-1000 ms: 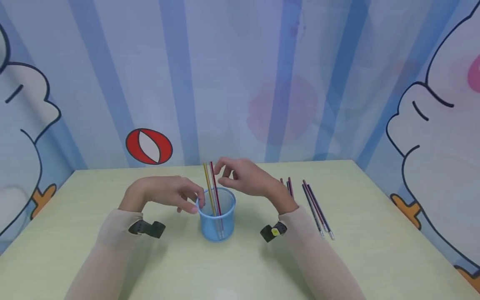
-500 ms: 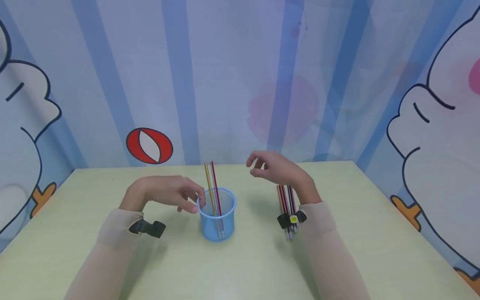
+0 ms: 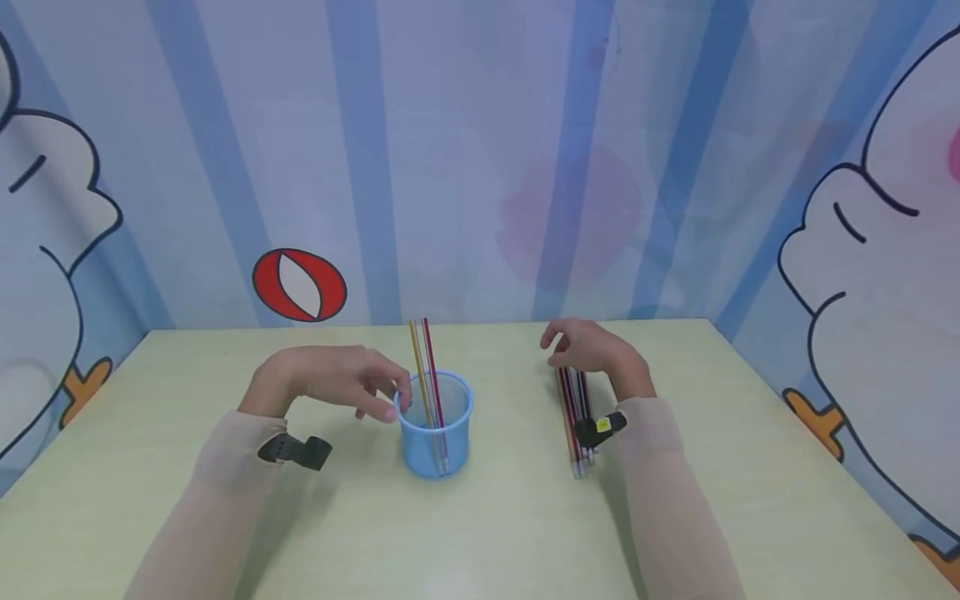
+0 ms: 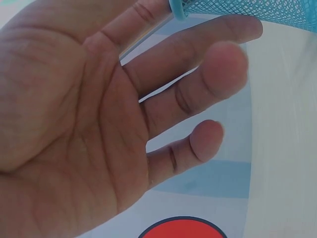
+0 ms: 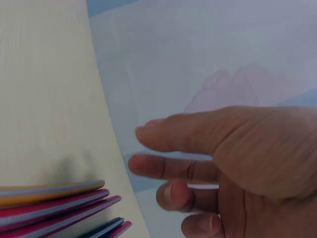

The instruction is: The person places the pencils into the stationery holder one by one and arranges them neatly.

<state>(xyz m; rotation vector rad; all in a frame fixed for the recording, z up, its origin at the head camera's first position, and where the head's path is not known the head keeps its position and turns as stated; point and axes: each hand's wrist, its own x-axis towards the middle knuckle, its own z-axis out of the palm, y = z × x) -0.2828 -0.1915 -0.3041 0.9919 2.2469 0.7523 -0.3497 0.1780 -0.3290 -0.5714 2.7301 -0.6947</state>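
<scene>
A blue mesh pen cup (image 3: 435, 454) stands on the table, holding a yellow pencil (image 3: 418, 360) and a red pencil (image 3: 431, 360) that lean toward the back. My left hand (image 3: 330, 377) pinches the cup's left rim, one finger inside and the thumb outside. In the left wrist view, the rim (image 4: 179, 11) passes over a finger at the top, while the other fingers extend below it. My right hand (image 3: 592, 346) hovers over the far ends of several pencils (image 3: 568, 421) lying side by side. The right wrist view shows its fingers loosely bent, thumb and index apart, nothing between them.
The pale table (image 3: 360, 542) ends at the back against a blue striped backdrop (image 3: 465, 167) with cartoon figures. Each forearm wears a black band (image 3: 300, 451) over a light sleeve. The lying pencils are right of the cup.
My right hand has moved right, from beside the pencils in the cup to above the pencils on the table, and lowered lately. My left hand and the cup stay in place.
</scene>
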